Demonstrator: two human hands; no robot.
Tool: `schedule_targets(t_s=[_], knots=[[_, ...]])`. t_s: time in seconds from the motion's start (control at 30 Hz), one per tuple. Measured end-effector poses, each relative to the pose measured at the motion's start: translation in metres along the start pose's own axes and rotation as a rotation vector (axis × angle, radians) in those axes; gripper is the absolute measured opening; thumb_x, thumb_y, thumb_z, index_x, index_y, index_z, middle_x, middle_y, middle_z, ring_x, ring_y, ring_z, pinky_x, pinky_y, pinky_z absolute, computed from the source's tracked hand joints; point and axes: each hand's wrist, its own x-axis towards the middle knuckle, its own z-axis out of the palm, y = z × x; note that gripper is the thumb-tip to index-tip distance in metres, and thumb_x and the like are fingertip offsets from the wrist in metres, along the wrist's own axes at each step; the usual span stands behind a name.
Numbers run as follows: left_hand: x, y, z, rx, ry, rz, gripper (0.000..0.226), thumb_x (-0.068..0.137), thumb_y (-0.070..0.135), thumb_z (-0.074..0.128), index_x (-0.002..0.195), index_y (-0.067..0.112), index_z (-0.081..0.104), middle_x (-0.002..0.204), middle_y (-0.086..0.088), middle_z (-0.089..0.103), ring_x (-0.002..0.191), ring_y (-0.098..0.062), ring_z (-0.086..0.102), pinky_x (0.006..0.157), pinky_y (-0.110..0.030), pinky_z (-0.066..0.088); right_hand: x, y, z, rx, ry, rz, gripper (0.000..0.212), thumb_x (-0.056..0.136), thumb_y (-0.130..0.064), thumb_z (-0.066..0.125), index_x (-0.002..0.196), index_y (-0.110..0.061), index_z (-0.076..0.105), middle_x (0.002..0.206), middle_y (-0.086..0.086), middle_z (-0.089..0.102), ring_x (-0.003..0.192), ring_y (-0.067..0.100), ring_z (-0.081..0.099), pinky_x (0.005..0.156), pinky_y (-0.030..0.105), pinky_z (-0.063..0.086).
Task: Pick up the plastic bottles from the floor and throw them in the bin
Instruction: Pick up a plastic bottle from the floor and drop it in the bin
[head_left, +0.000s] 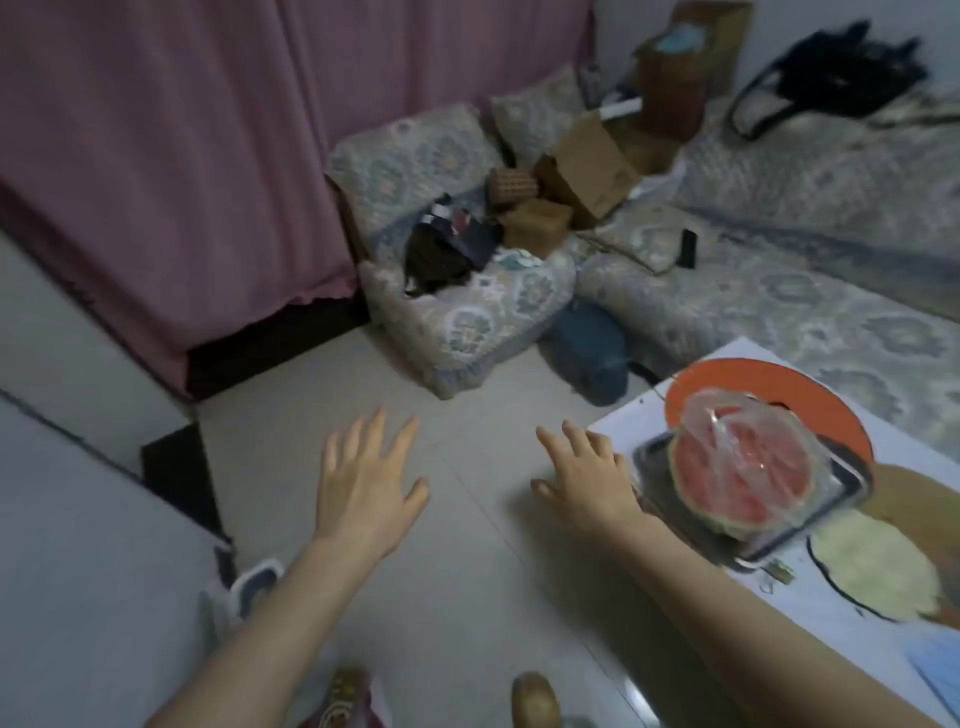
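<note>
My left hand (363, 480) is stretched out over the pale tiled floor (467, 597), palm down, fingers spread, holding nothing. My right hand (584, 480) reaches forward beside it, fingers also apart and empty, close to the corner of a low white table (623, 426). No plastic bottle shows anywhere on the floor in this view, and no bin can be made out for sure. The picture is blurred.
On the table at the right a wrapped half watermelon (743, 478) sits on a tray before an orange plate (769, 389). A patterned sofa (779, 291) with cardboard boxes (587, 171) runs along the back. A pink curtain (182, 156) hangs at left. A white-rimmed container (249, 582) stands near my left forearm.
</note>
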Motion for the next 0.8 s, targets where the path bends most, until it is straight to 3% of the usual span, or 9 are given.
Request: schedule_targets(t_s=[0.27, 0.43, 0.53, 0.6, 0.7, 0.8], knots=[[0.167, -0.024, 0.062, 0.032, -0.141, 0.150, 0.069, 0.087, 0.049, 0.046, 0.146, 0.032, 0.015, 0.159, -0.007, 0.012, 0.145, -0.026, 0.011, 0.118, -0.044, 0.007, 0.139, 0.032, 0.032, 0.080, -0.057, 0.294, 0.065, 0.093, -0.039, 0.050, 0.147, -0.025, 0.017, 0.158, 0.007, 0.018, 0.142, 0.036, 0.020, 0.113, 0.051, 0.025], [0.264, -0.061, 0.078, -0.028, -0.158, 0.209, 0.071, 0.068, 0.035, 0.078, 0.132, 0.020, 0.052, 0.141, -0.020, 0.048, 0.128, -0.040, 0.046, 0.106, -0.057, 0.035, 0.235, 0.030, 0.041, 0.151, -0.114, 0.422, 0.069, 0.092, -0.041, 0.050, 0.150, -0.027, 0.015, 0.159, 0.007, 0.015, 0.143, 0.033, 0.019, 0.114, 0.049, 0.024], [0.312, -0.088, 0.092, -0.006, -0.245, 0.182, 0.068, 0.081, 0.043, 0.062, 0.142, 0.027, 0.035, 0.154, -0.013, 0.030, 0.141, -0.033, 0.027, 0.115, -0.048, 0.018, 0.282, 0.026, 0.041, 0.146, -0.111, 0.496, 0.068, 0.092, -0.039, 0.050, 0.149, -0.026, 0.016, 0.157, 0.008, 0.019, 0.142, 0.033, 0.021, 0.112, 0.047, 0.026], [0.355, -0.106, 0.106, -0.055, -0.243, 0.221, 0.067, 0.083, 0.042, 0.059, 0.143, 0.028, 0.033, 0.154, -0.012, 0.028, 0.142, -0.033, 0.024, 0.116, -0.048, 0.016, 0.311, 0.024, 0.044, 0.159, -0.111, 0.556, 0.068, 0.092, -0.039, 0.050, 0.149, -0.026, 0.016, 0.157, 0.007, 0.020, 0.141, 0.032, 0.022, 0.112, 0.046, 0.027], [0.435, -0.118, 0.125, -0.008, -0.301, 0.335, 0.067, 0.088, 0.050, 0.047, 0.146, 0.033, 0.018, 0.158, -0.007, 0.015, 0.145, -0.028, 0.014, 0.117, -0.045, 0.011, 0.356, 0.021, 0.051, 0.196, -0.078, 0.676, 0.068, 0.091, -0.038, 0.051, 0.149, -0.026, 0.017, 0.156, 0.007, 0.022, 0.140, 0.032, 0.023, 0.110, 0.047, 0.029], [0.514, -0.112, 0.139, 0.033, -0.318, 0.511, 0.067, 0.088, 0.050, 0.045, 0.146, 0.032, 0.016, 0.158, -0.007, 0.013, 0.145, -0.027, 0.012, 0.118, -0.043, 0.011, 0.391, 0.017, 0.058, 0.240, -0.030, 0.824, 0.070, 0.092, -0.038, 0.052, 0.150, -0.024, 0.016, 0.157, 0.008, 0.020, 0.141, 0.033, 0.024, 0.111, 0.048, 0.030]])
